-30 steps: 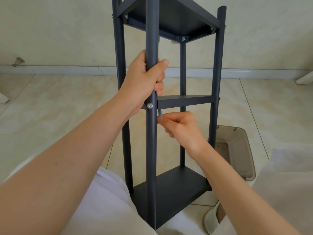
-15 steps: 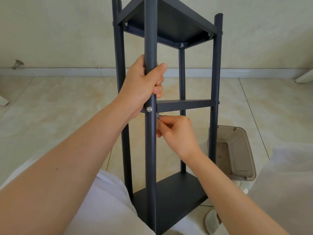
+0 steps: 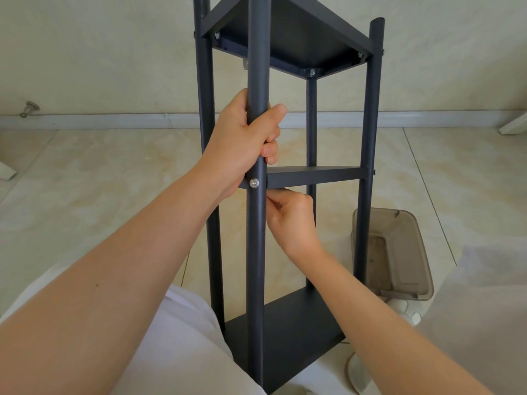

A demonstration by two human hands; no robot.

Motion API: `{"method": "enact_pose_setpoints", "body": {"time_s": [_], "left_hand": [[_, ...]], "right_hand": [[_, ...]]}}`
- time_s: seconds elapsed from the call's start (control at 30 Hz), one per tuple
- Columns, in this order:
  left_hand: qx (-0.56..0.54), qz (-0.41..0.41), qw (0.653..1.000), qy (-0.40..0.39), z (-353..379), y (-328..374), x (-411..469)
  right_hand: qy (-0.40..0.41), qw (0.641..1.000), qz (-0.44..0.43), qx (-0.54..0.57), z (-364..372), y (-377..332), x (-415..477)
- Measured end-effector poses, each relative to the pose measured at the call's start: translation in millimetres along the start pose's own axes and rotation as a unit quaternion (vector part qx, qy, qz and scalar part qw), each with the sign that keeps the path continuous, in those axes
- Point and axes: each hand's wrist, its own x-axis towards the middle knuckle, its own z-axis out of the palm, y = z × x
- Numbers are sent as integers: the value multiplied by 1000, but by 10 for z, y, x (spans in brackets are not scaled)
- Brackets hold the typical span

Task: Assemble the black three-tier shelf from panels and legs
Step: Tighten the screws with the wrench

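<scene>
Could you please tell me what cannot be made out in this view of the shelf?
Head view:
What the right hand holds under the middle panel: hidden by the hand itself and the near leg.
The top panel: partly cut off by the upper edge.
The brown bin's contents: too murky.

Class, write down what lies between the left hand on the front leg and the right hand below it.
In the head view: the front edge of the middle panel and a silver screw in the front leg.
</scene>
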Motion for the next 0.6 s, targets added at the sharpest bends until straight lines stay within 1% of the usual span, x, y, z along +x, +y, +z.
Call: {"method": "enact_pose_setpoints", "body": {"time_s": [0.07, 0.13, 0.23, 0.3, 0.4, 0.6], "left_hand": [[2, 0, 1000, 1, -5, 1, -1], [1, 1, 1000, 1, -14, 0, -1], [0, 2, 1000, 1, -18, -7, -4], [-1, 1, 1000, 0, -19, -10, -6], [-2, 3, 1000, -1, -25, -12, -2], [5, 6, 1000, -1, -23, -19, 9]], "right_hand": [[-5, 1000, 10, 4, -12, 0, -7], [-31, 999, 30, 13, -36, -3, -6], [-96, 989, 100, 54, -100, -24, -20], [-120, 980, 137, 77, -159, -43, -41], [-138, 971, 178, 86, -254, -74, -73], [-155, 956, 219, 122, -414, -226, -64]]}}
